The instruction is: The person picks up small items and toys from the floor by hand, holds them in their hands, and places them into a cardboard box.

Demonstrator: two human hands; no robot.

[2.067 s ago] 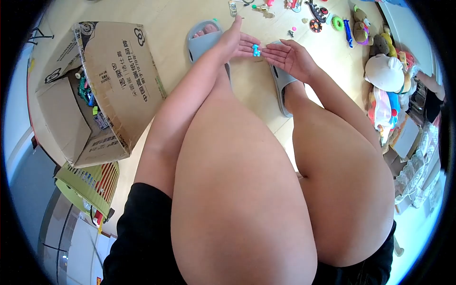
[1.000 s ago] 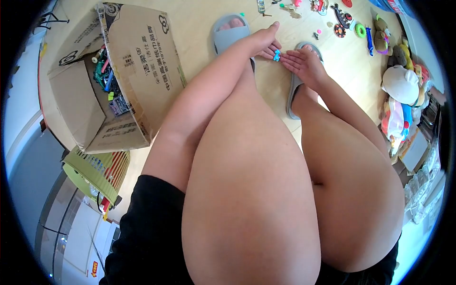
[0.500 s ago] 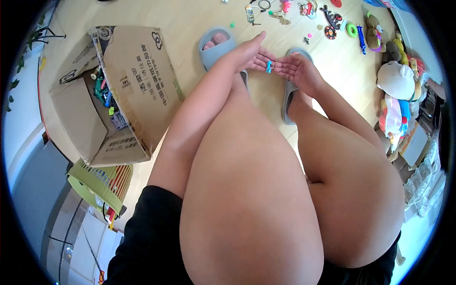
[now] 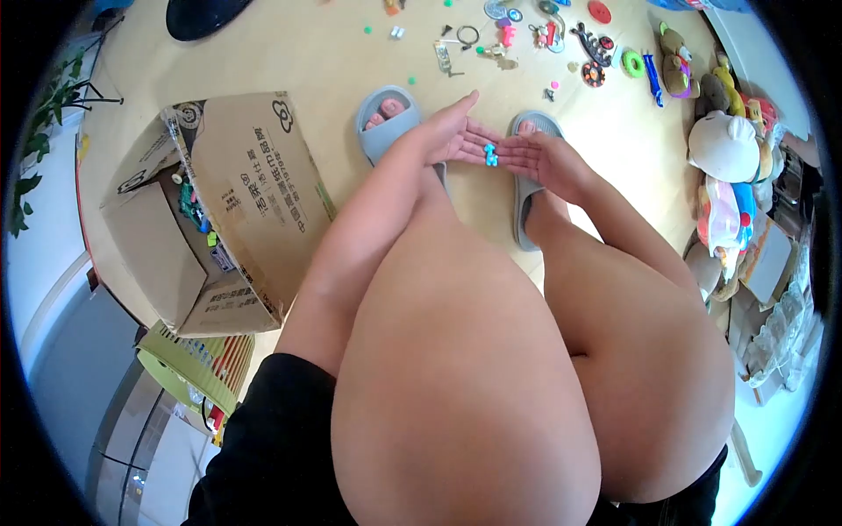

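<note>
Between the feet, over the floor [image 4: 478, 210], both hands are out, palms up and fingers open, fingertips meeting. Left hand [image 4: 449, 138] comes in from the left, thumb out away from the body; right hand [image 4: 559, 165] from the right. Blue toy [image 4: 491, 155] sits upright at the meeting point, on the fingers; can't tell which hand takes more of its weight. Neither hand is closed on it.

Left slipper [image 4: 386, 123], light grey, is on a foot just beyond the left hand, partly behind the wrist. Right slipper [image 4: 529, 193], also worn, is partly under the right hand in view.

Beyond the hands, small items are spread on the floor: black ring [image 4: 467, 35], pink bead [image 4: 554, 85], red disc [image 4: 599, 11], green ring [image 4: 633, 63], with blue stick [image 4: 653, 81] beside the green ring. Some trinkets too small to name.

Left of the hands, well apart: open cardboard box [image 4: 254, 193], assorted toys [image 4: 193, 209] inside, green basket [image 4: 189, 364] nearer the body. Further left, a plant [image 4: 37, 175]. Far beyond on the left, a black round item [image 4: 203, 13], cut by the view edge. Right of the hands, well apart: plush toys [image 4: 724, 145] in a row.
</note>
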